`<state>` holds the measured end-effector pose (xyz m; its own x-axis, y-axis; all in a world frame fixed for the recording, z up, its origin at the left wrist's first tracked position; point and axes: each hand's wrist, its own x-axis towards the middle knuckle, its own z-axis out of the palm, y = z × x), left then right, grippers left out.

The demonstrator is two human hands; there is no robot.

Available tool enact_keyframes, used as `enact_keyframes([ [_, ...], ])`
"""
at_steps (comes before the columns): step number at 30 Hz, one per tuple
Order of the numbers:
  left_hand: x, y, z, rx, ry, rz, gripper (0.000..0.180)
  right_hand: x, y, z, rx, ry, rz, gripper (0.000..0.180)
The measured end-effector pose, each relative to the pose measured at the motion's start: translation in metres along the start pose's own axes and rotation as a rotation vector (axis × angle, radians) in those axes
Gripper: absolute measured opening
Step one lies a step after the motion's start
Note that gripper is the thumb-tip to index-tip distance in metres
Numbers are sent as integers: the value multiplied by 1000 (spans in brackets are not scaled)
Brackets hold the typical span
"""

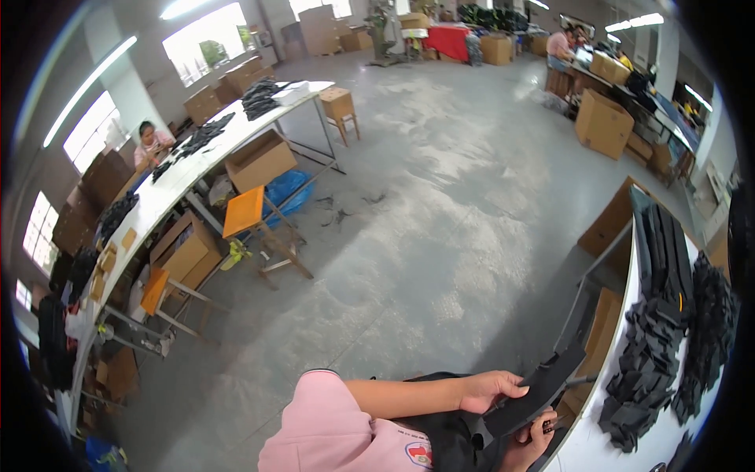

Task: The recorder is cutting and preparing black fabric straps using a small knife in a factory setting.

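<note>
At lower right, beside white table (605, 440): left hand (491, 391) pinching top edge of black flat piece (535, 392), right hand (525, 447) gripping from beneath, partly hidden. Held off the table, likely for inspection. Black piece stacks (657, 346) near.

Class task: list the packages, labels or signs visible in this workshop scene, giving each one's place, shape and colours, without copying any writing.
Open brown cardboard box: under the long white table on the left, rectangular, flaps up.
Closed brown cardboard carton: on the floor at upper right, blocky.
Brown cardboard boxes: stacked by the far windows.
Round badge: on the pink sleeve at the bottom edge, white with red and blue.
No signs or screens can be made out.
</note>
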<state>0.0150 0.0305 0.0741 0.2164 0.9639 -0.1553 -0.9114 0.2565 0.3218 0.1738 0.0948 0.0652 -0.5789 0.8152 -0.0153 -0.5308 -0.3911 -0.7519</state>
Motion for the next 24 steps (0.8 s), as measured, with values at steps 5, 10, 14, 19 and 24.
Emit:
enact_keyframes([
  [5,-19,-6,8,87,24,154,29,-1,-12,21,-230,36,164,13],
  [10,-40,-8,12,124,59,314,36,-6,-23,51,-307,-43,302,8],
  [14,-46,-10,27,134,58,394,42,4,-4,21,-303,-112,263,8],
  [19,-38,-13,13,126,126,375,41,-2,-19,41,-306,-85,362,11],
  [24,-32,-12,11,96,130,329,39,5,-10,27,-344,-35,410,22],
])
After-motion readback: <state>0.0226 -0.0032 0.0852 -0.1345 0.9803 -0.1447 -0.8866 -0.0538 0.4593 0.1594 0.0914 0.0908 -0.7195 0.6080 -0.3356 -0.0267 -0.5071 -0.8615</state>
